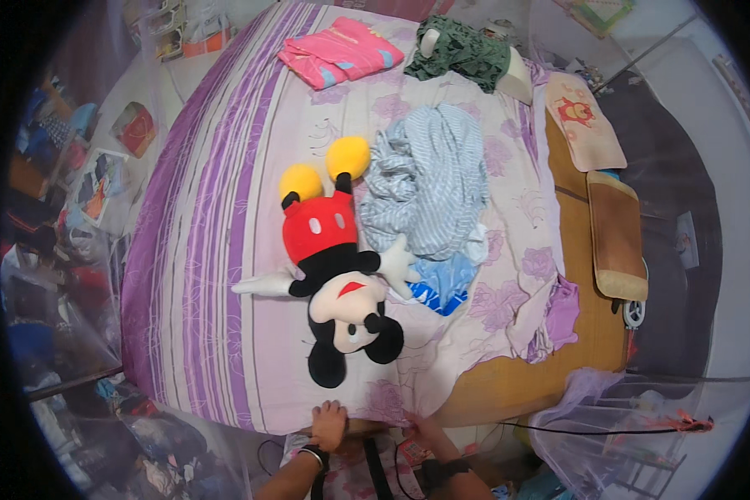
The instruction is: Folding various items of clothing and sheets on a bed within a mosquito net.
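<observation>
A pale bed sheet [262,350] with purple stripes and flowers covers most of the bed. At its near edge my left hand [329,425] rests with fingers laid over the cloth. To its right, my right hand [423,435] is closed on the sheet's edge, which is pulled up in folds there; its fingertips are partly hidden. Just beyond my hands lies a plush mouse toy [321,237] with red shorts and yellow shoes, head toward me. Its right-hand white glove touches a blue cloth [442,283] beside a crumpled blue-striped blanket [429,179].
A folded pink cloth [342,52] and a dark green bundle [462,57] lie at the far end. Brown mattress [517,387] shows at the right, with a pink pillow [585,117] and a brown pillow [615,233]. Sheer netting [592,417] hangs around; clutter fills the left floor.
</observation>
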